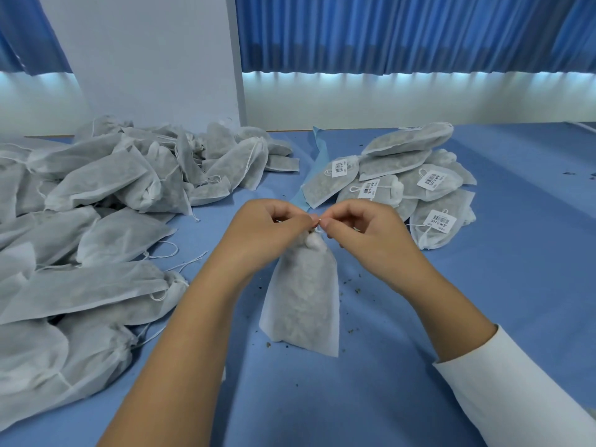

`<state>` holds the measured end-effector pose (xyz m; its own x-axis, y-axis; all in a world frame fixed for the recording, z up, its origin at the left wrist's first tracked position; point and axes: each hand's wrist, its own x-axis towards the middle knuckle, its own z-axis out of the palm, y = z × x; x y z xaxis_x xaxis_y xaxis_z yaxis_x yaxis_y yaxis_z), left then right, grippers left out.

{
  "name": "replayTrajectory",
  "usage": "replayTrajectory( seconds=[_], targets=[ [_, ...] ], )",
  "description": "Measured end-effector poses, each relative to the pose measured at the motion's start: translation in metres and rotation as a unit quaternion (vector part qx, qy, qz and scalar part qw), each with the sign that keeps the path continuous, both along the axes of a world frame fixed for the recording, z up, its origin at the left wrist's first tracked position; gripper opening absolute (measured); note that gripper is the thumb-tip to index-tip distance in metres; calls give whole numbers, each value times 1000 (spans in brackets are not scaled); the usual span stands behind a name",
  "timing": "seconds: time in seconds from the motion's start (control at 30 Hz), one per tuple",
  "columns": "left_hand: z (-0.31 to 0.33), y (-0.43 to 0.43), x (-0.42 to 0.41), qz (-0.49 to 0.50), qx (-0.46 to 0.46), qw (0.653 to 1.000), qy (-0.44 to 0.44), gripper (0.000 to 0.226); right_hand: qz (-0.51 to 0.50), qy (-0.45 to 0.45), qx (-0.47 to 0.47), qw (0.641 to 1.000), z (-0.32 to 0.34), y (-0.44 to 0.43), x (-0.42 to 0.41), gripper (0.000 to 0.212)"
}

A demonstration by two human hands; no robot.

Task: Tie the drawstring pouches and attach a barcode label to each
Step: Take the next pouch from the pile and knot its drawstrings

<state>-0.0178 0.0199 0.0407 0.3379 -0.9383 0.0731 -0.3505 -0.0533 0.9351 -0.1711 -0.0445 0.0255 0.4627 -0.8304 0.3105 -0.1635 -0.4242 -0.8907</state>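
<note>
Blue table (503,285): crowded at left by a loose heap of unlabelled pouches (96,195) running to the near-left corner; occupied at far centre-right by a stack of labelled pouches (403,156). Open cloth between both piles, along the near side and at far right, dotted with dark crumbs (353,330). Closed off behind by a white panel (154,59) and blue curtains (387,33).

Barcode labels (441,220) on the stacked pouches: white, with black bars and small print, too small to read.

Centre pouch (303,295): base toward the near side, gathered neck at the far end, directly below both hands. Left hand (267,230) and right hand (364,230): fingers curled, thumb and forefinger of each pinching the white drawstring (318,221) just above the neck, fingertips nearly touching.
</note>
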Motion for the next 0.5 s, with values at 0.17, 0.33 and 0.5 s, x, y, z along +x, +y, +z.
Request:
replayTrajectory(
  seconds=[0.17,0.33,0.5],
  targets=[
    [2,3,-1,-50,23,998,36,17,53,-51,128,989,3,-2,-1,12],
    [5,4,-2,-91,21,993,75,28,71,-108,156,979,6,-2,-4,17],
    [6,5,-2,-129,18,985,109,36,47,-73,27,996,6,1,-4,18]
  ],
)
